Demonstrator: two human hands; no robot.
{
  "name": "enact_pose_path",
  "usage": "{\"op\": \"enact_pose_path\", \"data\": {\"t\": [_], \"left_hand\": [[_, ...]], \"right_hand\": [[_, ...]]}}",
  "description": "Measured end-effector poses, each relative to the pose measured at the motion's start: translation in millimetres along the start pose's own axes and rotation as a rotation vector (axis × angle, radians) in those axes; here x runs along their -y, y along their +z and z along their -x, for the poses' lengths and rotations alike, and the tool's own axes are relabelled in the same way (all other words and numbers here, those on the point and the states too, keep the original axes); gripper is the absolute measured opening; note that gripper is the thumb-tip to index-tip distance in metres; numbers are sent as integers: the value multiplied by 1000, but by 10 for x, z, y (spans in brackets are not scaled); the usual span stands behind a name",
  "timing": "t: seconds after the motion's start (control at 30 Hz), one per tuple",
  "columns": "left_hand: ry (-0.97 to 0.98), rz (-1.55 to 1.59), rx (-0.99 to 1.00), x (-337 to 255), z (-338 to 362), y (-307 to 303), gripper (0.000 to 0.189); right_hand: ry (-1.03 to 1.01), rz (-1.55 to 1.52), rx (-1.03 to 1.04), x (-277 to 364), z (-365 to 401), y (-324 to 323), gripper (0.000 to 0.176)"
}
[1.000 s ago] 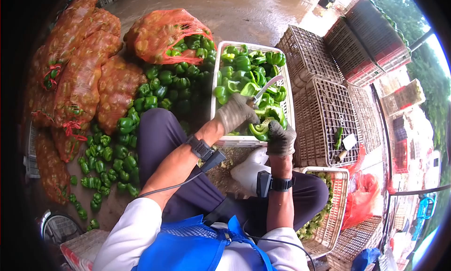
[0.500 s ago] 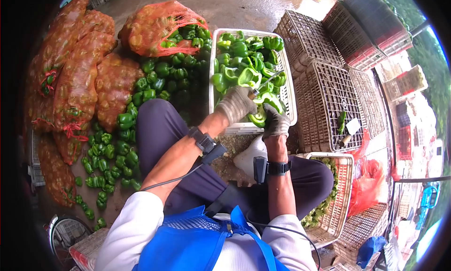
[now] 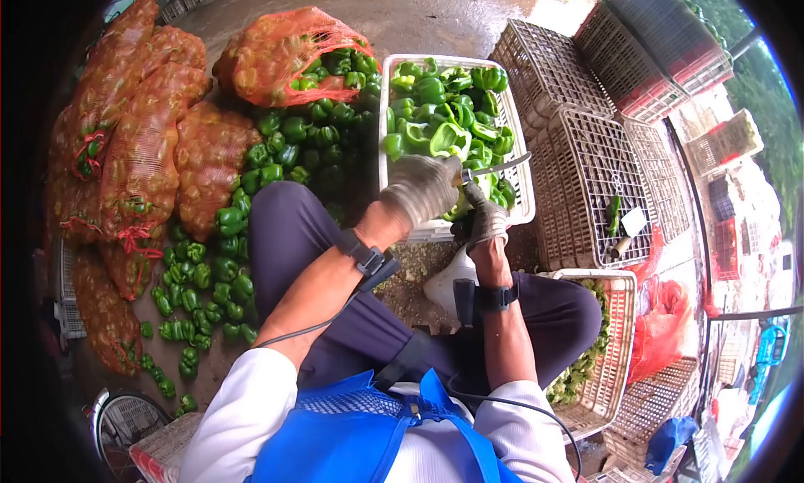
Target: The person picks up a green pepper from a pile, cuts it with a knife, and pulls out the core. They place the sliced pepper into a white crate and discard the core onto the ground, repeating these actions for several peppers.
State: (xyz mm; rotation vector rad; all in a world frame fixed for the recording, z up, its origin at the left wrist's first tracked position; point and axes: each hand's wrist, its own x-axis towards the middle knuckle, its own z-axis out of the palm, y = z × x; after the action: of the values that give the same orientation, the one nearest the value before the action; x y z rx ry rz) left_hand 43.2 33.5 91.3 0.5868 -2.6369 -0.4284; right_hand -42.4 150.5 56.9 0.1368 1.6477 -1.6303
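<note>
My left hand (image 3: pixel 423 188), in a worn knit glove, is closed around the handle of a knife (image 3: pixel 502 165). The slightly curved blade points right, over the crate. My right hand (image 3: pixel 487 221), also gloved, curls beside it at the crate's near edge. A green bell pepper (image 3: pixel 456 206) shows between the hands, apparently gripped by the right one and mostly hidden. Under the blade is a white plastic crate (image 3: pixel 526 200) filled with cut pepper pieces (image 3: pixel 450 139), their pale insides showing.
Whole green peppers (image 3: pixel 228 219) lie heaped at left, spilling from an open red mesh bag (image 3: pixel 260 60). Full mesh bags (image 3: pixel 138 160) stand further left. Stacked crates (image 3: pixel 590 177) rise at right. A crate of green scraps (image 3: pixel 615 349) sits by my right knee.
The knife has swung so that its blade points further right, away from the cut pepper. My left hand has turned with it, and my right hand has dropped slightly.
</note>
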Motion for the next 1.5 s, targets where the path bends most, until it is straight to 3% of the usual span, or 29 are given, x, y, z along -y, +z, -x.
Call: {"op": "enact_pose_path", "data": {"t": [0.17, 0.27, 0.37, 0.43, 0.53, 0.63, 0.67, 0.73, 0.77, 0.8, 0.83, 0.9, 0.97, 1.1, 1.13, 1.17, 1.23, 1.3, 1.43, 1.5], "left_hand": [[45, -14, -1, -80, 73, 93, 17], [-68, 112, 24, -32, 32, 93, 17], [-265, 252, 66, 161, -109, 68, 31], [-275, 430, 122, 336, -169, 53, 34], [-368, 510, 325, 413, -279, 45, 29], [-434, 696, 425, 503, -282, 17, 23], [-577, 890, 401, 448, -249, -49, 21], [-481, 946, 379, 494, -208, 15, 21], [-431, 972, 370, 551, -194, 99, 21], [-277, 941, 344, 623, -177, 217, 20], [-292, 924, 371, 612, -191, 204, 19], [-327, 888, 423, 599, -201, 181, 18], [-399, 912, 274, 544, -206, 218, 18], [-649, 928, 255, 201, -154, -256, 21], [-623, 896, 251, 178, -106, -244, 22], [-439, 616, 238, 144, -37, -278, 27], [-318, 233, 259, -54, 132, -380, 37], [-324, 169, 371, -114, 271, -331, 45], [-304, 104, 453, -308, 371, -319, 35], [-290, 93, 448, -299, 398, -240, 30]], "right_hand": [[24, -132, 51, -161, -228, -42, 20], [-8, -325, 75, -355, -420, 0, 14], [78, -186, 143, -288, -356, -97, 16], [141, -99, 140, -156, -203, -117, 19], [227, -92, 269, -105, -173, -187, 29], [-42, -56, 293, -143, -274, -278, 35], [-11, -194, 451, -67, -217, -322, 50], [-314, -193, 602, -144, -308, -315, 49], [-145, -429, 630, 4, -104, -213, 50], [-235, -388, 691, 1, -41, -196, 48], [-323, -345, 750, -23, 17, -196, 47], [-230, -402, 728, -66, 42, -168, 45], [126, -589, 560, -65, 6, -115, 44], [6, -599, 517, -191, -341, -173, 45], [35, -646, 459, -151, -341, -206, 46], [50, -709, 450, -106, -379, -222, 47], [22, -749, 391, -45, -376, -269, 46], [10, -757, 340, -113, -556, -346, 45], [4, -724, 208, -93, -568, -365, 44], [14, -791, 241, -31, -501, -366, 40]]}}
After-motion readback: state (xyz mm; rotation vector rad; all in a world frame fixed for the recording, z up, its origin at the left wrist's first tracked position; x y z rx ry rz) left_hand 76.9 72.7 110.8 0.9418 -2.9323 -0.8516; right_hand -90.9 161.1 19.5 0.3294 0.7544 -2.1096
